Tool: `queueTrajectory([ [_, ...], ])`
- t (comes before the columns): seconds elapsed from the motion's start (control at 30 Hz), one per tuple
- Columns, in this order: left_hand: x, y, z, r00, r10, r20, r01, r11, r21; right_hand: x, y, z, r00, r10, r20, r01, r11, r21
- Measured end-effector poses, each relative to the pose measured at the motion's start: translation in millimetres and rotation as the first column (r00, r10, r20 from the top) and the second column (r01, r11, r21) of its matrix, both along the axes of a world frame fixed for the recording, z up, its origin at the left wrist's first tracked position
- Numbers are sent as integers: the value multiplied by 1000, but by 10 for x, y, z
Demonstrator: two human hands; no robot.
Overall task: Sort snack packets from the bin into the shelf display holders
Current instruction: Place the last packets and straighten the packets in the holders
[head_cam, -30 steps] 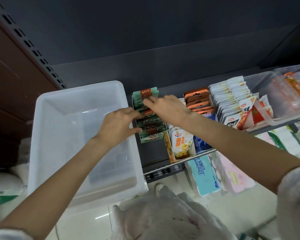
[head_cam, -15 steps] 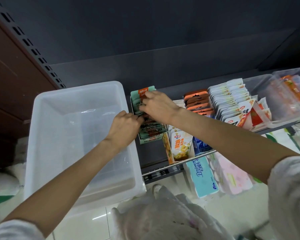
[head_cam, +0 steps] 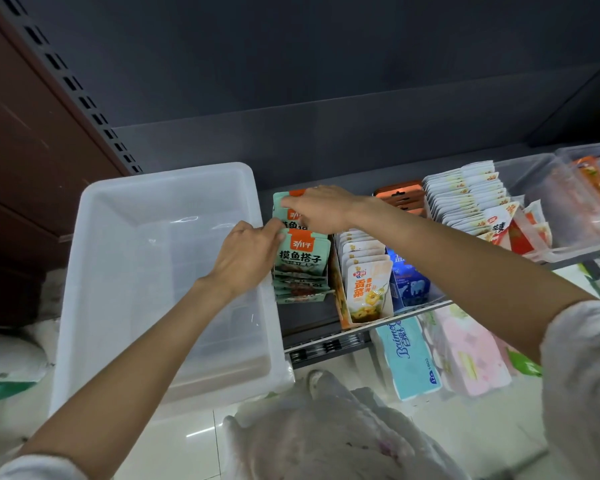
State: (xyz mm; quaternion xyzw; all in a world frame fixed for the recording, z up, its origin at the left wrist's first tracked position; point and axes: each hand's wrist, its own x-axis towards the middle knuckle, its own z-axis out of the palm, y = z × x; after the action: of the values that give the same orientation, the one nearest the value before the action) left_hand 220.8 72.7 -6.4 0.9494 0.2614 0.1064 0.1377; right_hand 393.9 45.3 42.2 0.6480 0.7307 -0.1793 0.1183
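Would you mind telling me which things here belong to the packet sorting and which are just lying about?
In the job:
- left hand
- right hand
- green snack packets
- white bin
- yellow packet holder

Lying about:
- blue tissue pack
- pink tissue pack
- white cloth

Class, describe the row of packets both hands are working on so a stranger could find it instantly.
Start at the big translucent white bin on the left. Right beside its right wall, on the dark shelf, stands a row of mint-green packets with orange top tabs, touched by the left hand and right hand. The neighbouring row is white and yellow.
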Motion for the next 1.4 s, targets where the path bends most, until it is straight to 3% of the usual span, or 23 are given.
queueTrajectory([
  [0.1,-29,-8,29,997,-30,75,29,999,16,-27,-38,32,999,-10,-33,10,1000,5],
  [0.23,-67,-99,61,983,-24,182,33,999,-43,-20,-149,101,997,-40,-60,49,984,169],
  [0.43,-36,-96,57,990,36,135,-26,997,-79,66,-244,102,985,-126,-122,163,913,373],
  [0.53,-25,-133,32,996,-18,88,19,1000,-11,139,-253,122,970,-169,-174,231,866,444],
  [0.63,-32,-145,9,997,-29,72,22,996,90,179,-223,103,988,-146,-47,153,921,359],
  [0.9,-52,-212,15,988,62,138,-83,985,153,121,-36,51,998,54,22,-56,991,123],
  [1.07,-36,-228,25,975,133,179,-161,975,155,151,45,-43,1000,-10,-10,11,994,111],
  [1.27,49,-254,70,961,264,84,-266,964,15,179,134,11,1000,2,1,-2,1000,-15],
  [1.4,-83,-320,94,941,295,165,-295,955,-25,168,108,31,999,48,11,-46,990,-130],
])
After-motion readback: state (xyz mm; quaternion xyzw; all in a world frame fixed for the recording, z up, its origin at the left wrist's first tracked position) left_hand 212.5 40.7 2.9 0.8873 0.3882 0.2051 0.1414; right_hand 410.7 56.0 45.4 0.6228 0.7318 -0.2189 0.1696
